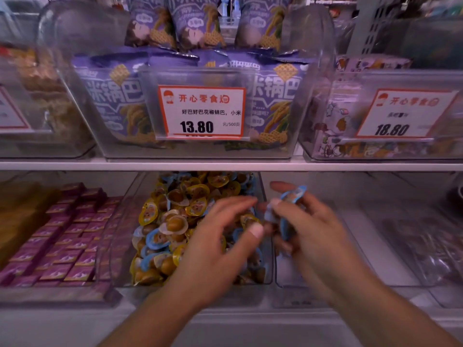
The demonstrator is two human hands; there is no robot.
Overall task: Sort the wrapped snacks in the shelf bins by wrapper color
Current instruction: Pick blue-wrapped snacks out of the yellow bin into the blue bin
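Two hands over lower-shelf bins. Right hand (310, 221): gripping several blue-wrapped snacks (292, 196), count blurred. Left hand (223, 236): fingers spread, relaxed, above middle bin (120, 236) of mixed yellow and blue snacks (175, 216), uncountable. Three upper bins, edges cropped.

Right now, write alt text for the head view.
The right hand holds blue-wrapped snacks beside a clear plastic bin of mixed yellow and blue wrapped snacks, while the left hand reaches into it. Purple snack bags sit on the shelf above.
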